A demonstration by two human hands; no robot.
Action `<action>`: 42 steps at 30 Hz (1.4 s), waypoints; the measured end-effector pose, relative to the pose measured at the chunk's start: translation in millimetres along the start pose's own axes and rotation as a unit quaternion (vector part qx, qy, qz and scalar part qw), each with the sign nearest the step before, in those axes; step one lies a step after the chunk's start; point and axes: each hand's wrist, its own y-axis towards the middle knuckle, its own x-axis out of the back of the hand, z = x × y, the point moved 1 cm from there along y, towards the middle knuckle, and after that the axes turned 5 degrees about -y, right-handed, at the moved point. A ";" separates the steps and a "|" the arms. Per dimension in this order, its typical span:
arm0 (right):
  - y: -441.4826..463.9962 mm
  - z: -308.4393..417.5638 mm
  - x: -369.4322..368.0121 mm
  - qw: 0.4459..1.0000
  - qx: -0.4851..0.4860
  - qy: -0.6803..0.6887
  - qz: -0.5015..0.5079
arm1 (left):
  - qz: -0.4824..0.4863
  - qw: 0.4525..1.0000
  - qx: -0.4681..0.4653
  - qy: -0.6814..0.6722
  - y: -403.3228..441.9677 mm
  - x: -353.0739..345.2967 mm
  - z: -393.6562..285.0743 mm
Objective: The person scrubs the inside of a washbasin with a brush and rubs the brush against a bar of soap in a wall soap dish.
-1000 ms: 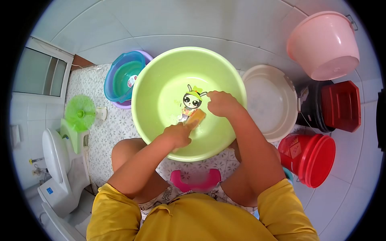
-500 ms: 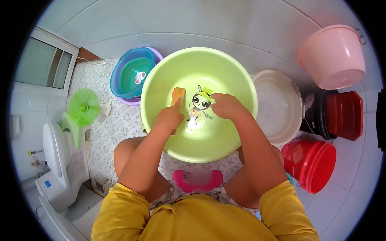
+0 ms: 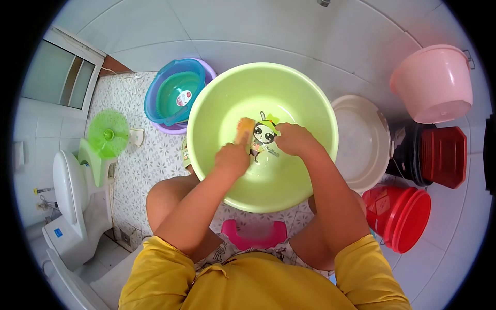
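Note:
A large light-green plastic basin [image 3: 232,95] sits in front of me, between my knees. My left hand [image 3: 232,158] is closed around an orange scrubbing brush [image 3: 245,128] inside it. The brush lies close to the left edge of a cartoon rabbit picture [image 3: 264,132] on the basin floor. On the picture's other side is my right hand [image 3: 294,139], with curled fingers at the rabbit's green hat. Whether those fingers hold anything is hidden.
Blue and purple basins [image 3: 165,111] stand at left, near a green fan [image 3: 108,134] and a toilet [image 3: 67,186]. A whitish basin [image 3: 361,150], red buckets [image 3: 411,219], dark-red containers [image 3: 444,157] and a pink bucket [image 3: 434,82] are at right. A pink stool [image 3: 254,237] shows below me.
My left hand has moved the brush rightward and slightly down, up to the cartoon picture. My right hand remains by the hat. The whole view has shifted a little.

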 end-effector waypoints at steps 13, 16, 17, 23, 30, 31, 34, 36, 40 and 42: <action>2.3 -11.3 5.6 0.996 -0.014 0.035 -0.075 | 0.129 0.977 -0.169 0.014 -3.3 -24.8 -21.3; 0.7 -13.5 6.4 0.996 -0.019 0.040 -0.073 | 0.159 0.968 -0.191 0.022 -3.6 -29.8 -21.6; 0.1 -14.3 7.6 0.996 -0.017 0.040 -0.075 | 0.164 0.968 -0.191 0.024 -2.4 -30.7 -21.0; -5.3 -18.1 15.3 0.994 -0.039 0.054 -0.086 | 0.013 0.999 0.028 -0.024 15.9 5.8 -9.3; -12.8 -16.2 21.4 0.996 -0.060 0.049 -0.043 | 0.015 1.000 -0.008 -0.027 26.8 0.8 -18.3; -12.5 -18.1 20.6 0.996 -0.061 0.049 -0.043 | 0.026 0.999 -0.043 -0.018 24.7 -4.4 -24.4; -11.2 -23.3 18.5 0.996 -0.056 0.049 -0.046 | 0.108 0.981 -0.160 0.021 15.0 -20.5 -38.0; -11.9 -24.9 20.0 0.996 -0.061 0.052 -0.038 | 0.160 0.972 -0.167 0.035 10.0 -22.0 -42.8; -19.3 -25.5 25.1 0.995 -0.067 0.059 -0.046 | 0.053 0.997 -0.041 -0.024 26.2 -8.4 -32.0; -21.2 -25.9 25.7 0.995 -0.067 0.058 -0.048 | -0.033 0.999 0.002 -0.021 41.6 -7.3 -18.2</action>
